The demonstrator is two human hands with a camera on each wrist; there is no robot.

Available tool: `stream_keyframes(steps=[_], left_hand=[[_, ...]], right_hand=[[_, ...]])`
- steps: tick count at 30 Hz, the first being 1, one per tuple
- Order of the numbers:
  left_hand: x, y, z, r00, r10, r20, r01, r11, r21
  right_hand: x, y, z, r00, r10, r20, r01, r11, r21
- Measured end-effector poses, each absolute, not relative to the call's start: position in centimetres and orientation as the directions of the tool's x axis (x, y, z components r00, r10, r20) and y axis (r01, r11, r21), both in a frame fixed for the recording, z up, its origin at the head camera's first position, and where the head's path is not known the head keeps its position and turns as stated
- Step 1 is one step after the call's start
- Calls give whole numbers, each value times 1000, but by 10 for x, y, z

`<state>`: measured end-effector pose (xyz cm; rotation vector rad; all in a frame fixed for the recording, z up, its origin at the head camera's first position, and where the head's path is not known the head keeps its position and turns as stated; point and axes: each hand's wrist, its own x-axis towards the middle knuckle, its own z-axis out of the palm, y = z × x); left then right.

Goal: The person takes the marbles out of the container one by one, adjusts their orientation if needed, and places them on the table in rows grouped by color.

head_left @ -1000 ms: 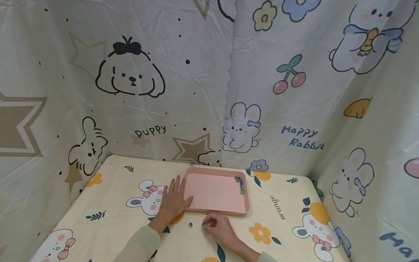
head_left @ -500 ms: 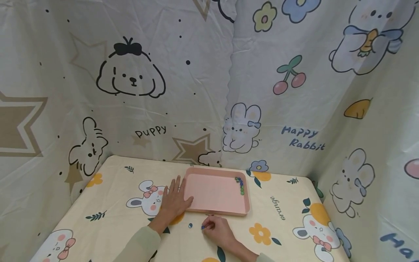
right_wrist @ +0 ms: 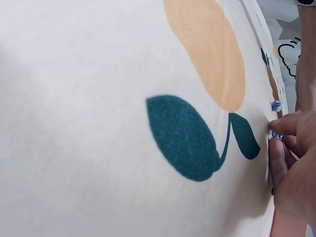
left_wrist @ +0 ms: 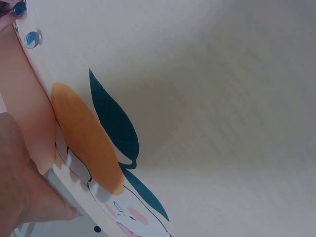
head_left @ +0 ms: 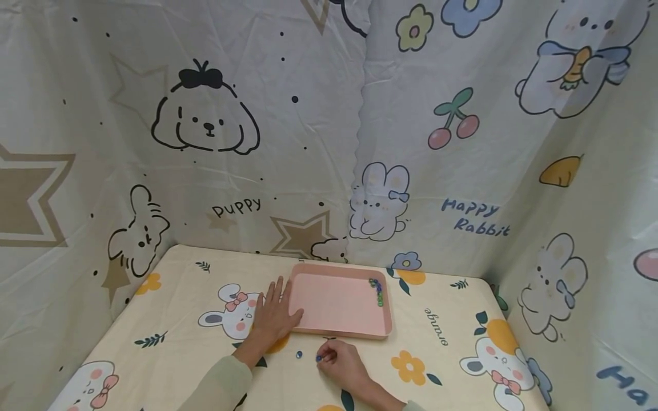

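Note:
My right hand pinches a small dark blue marble between thumb and fingertips, low over the cloth in front of the tray. Just left of it lies a clear glass marble with blue inside; the left wrist view shows this clear marble apart from the fingers. The left hand rests with straight, spread fingers at the left side of a shallow pink tray, its thumb over the near corner. Inside the tray, several green and blue marbles form a bent row along the right wall.
A cream cloth printed with rabbits, oranges and leaves covers the table. Hanging fabric with puppy and rabbit drawings encloses the back and both sides. The tray stands near the back edge.
The right hand has shifted slightly toward the person, carrying the dark blue marble with it. My left hand, the tray and the clear marble have stayed in place.

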<state>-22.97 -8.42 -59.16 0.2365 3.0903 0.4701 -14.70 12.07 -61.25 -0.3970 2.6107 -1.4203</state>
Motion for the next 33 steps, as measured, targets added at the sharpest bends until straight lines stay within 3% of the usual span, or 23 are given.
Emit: stream_keyframes(steps=[14, 22, 33], left_hand=[[-229, -84, -595, -988, 151, 11, 148, 946, 290], [-231, -85, -594, -987, 156, 34, 159, 943, 291], [-232, -84, -595, -990, 139, 4, 135, 951, 278]], right_hand=[[-155, 129, -595, -961, -275, 35, -170, 483, -859], [-189, 152, -560, -979, -145, 145, -198, 493, -847], [-245, 181, -553, -990, 27, 137, -93, 604, -792]])
